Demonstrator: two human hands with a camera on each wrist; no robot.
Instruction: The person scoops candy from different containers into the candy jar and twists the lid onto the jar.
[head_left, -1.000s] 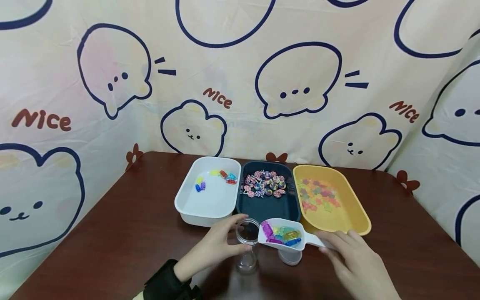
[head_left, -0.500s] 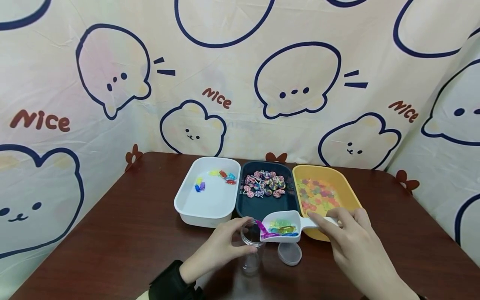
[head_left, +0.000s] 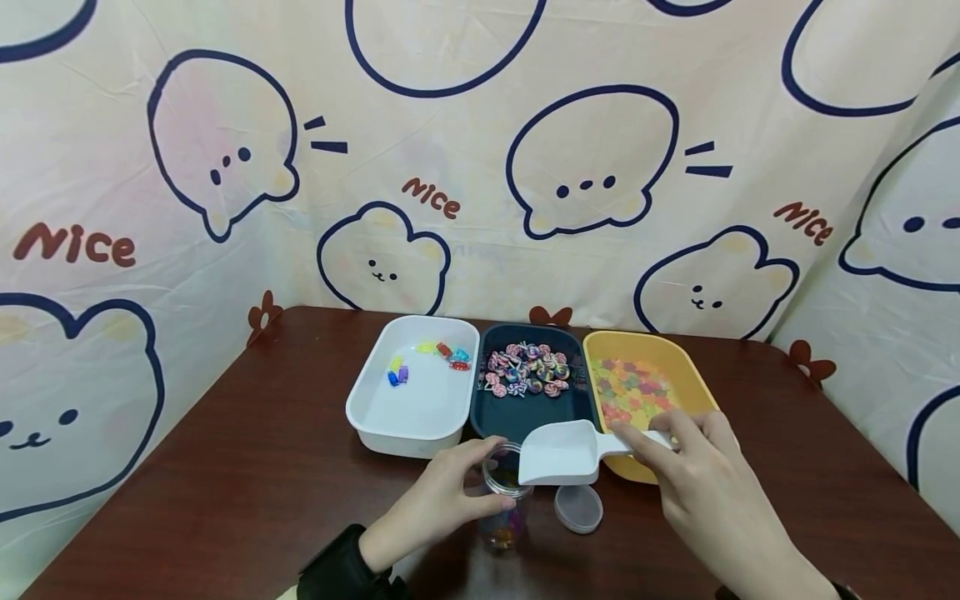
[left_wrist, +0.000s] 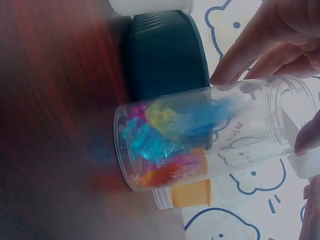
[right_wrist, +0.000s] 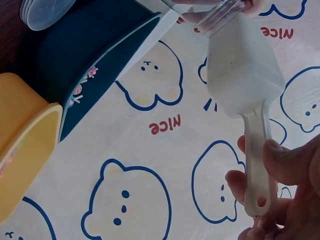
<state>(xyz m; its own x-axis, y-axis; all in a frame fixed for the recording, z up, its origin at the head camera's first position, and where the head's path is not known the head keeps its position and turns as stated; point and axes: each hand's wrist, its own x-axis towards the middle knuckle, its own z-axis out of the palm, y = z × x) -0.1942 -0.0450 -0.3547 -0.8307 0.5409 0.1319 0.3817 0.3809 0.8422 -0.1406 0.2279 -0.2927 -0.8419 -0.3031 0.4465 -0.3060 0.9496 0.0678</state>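
Observation:
My left hand (head_left: 457, 492) grips a clear jar (head_left: 501, 517) near its mouth, thumb on the near side. Colourful translucent pieces (left_wrist: 155, 135) lie in the bottom of the jar in the left wrist view, and a blurred blue one is in mid-fall above them. In my right hand (head_left: 712, 483) is the handle of a white scoop (head_left: 562, 450), pinched between thumb and fingers. The scoop is tilted, its lip at the jar's rim, and its visible inside holds no pieces. A round translucent lid (head_left: 578, 509) lies on the table beside the jar.
Behind the hands stand a white bin (head_left: 408, 417) with several bright pieces, a dark bin (head_left: 498, 417) of wrapped lollipop-like candies and a yellow bin (head_left: 693, 375) of pastel star-like pieces. A printed cloth (head_left: 480, 167) hangs behind the brown table (head_left: 247, 467).
My right hand has brought the scoop left to the jar's mouth and tipped it. The colourful pieces have gone from the scoop into the jar. My left hand and the jar shifted slightly right.

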